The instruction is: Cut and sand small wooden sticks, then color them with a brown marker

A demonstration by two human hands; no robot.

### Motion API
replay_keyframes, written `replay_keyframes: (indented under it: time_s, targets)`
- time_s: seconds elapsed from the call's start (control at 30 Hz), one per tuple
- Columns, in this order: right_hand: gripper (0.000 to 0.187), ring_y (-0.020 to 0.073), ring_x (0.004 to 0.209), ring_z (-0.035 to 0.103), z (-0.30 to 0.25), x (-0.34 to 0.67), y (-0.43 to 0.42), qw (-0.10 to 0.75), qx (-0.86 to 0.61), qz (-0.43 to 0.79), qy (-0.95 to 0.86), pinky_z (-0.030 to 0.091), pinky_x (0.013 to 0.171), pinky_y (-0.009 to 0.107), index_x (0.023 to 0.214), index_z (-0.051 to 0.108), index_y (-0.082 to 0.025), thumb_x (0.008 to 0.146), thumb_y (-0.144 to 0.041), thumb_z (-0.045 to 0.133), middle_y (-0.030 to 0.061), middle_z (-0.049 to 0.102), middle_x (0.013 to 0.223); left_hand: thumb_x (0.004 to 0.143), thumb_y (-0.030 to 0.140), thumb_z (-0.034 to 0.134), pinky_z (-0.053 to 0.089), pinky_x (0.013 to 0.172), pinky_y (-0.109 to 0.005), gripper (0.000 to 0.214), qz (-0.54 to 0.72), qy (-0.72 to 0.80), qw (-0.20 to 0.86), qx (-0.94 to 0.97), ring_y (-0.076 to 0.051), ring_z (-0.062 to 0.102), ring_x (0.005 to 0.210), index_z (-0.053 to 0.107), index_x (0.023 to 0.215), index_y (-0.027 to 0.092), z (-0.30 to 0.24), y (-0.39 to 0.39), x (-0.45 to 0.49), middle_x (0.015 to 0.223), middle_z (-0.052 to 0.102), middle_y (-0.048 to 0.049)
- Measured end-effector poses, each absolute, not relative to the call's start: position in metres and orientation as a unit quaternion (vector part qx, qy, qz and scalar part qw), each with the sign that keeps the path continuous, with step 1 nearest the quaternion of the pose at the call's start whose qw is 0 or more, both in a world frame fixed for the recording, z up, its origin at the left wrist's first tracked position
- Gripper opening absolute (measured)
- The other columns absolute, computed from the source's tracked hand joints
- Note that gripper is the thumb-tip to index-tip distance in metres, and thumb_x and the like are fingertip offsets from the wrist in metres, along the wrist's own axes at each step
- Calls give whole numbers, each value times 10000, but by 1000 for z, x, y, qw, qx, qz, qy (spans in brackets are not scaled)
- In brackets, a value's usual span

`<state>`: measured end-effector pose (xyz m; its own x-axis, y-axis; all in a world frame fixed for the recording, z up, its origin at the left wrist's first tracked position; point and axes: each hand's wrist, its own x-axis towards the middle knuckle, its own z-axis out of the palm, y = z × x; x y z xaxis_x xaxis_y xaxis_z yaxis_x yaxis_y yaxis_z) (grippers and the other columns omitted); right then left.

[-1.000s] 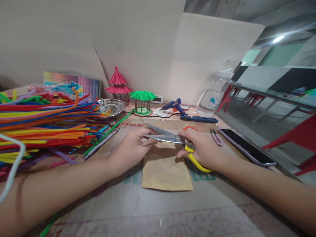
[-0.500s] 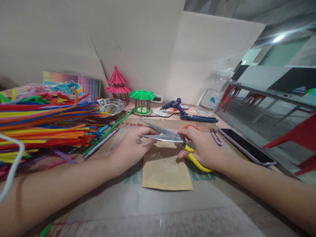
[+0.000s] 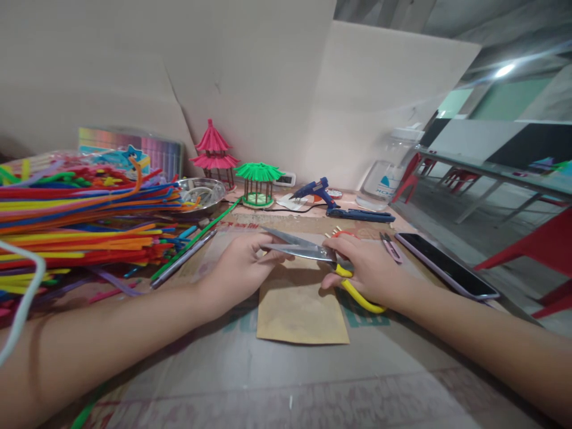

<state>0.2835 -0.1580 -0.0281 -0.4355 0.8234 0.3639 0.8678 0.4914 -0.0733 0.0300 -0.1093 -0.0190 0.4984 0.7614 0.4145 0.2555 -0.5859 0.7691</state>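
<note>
My right hand grips a pair of scissors with a yellow handle, its blades pointing left and slightly apart. My left hand is closed in a pinch at the blade tips; whatever its fingers hold is hidden. Below the blades lies a tan paper piece, flat on the covered tabletop. Beyond my right hand's fingers show a few thin pale sticks and a bit of orange-red, partly covered by the hand.
Pipe cleaners are heaped at left beside a metal bowl. Behind stand a pink pagoda model, a green-roofed pavilion, a blue glue gun and a water bottle. A phone and small snips lie right.
The scissor blades have closed somewhat and tilted a little downward to the right. Thin pale sticks now show beyond my right hand. Both arms stay nearly in place.
</note>
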Motion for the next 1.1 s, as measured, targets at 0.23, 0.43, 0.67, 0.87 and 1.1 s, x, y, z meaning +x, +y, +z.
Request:
replay_keyframes:
  time_s: [0.23,0.43,0.67,0.87,1.1]
  targets:
    - [641,253,786,615,-29,284,-159,194,-506,-61,-838,397,654,313,1167,633,-162,835,-710,646,91,658,927,843,155,607,582,757,-261,142,400,297,321,805,-171,713,799,743,815,183,-20,-108,32,815,760,-26]
    - [649,289,879,626,-29,284,-157,188,-513,-48,-836,440,729,365,1224,610,-155,876,-703,597,123,654,1028,839,125,563,579,745,-243,194,400,318,324,796,-158,710,793,739,899,177,-21,-109,29,864,766,-25]
    - [609,273,855,628,-28,283,-158,174,-518,-45,-836,428,696,339,1187,616,-184,871,-704,604,102,665,994,861,195,608,558,686,-238,131,406,311,319,798,-155,695,730,736,846,176,-24,-106,30,807,760,-23]
    - [597,289,898,637,-27,283,-159,166,-511,-62,-841,435,718,344,1164,618,-181,863,-696,623,112,673,1006,845,202,623,564,686,-245,123,400,318,326,796,-166,698,746,743,832,180,-24,-107,30,812,766,-29]
    - [663,302,921,632,-28,284,-158,165,-510,-56,-842,450,745,373,1258,582,-162,877,-705,594,137,656,1073,807,126,590,590,760,-262,186,384,343,318,796,-178,710,818,757,862,185,-17,-111,29,855,769,-21]
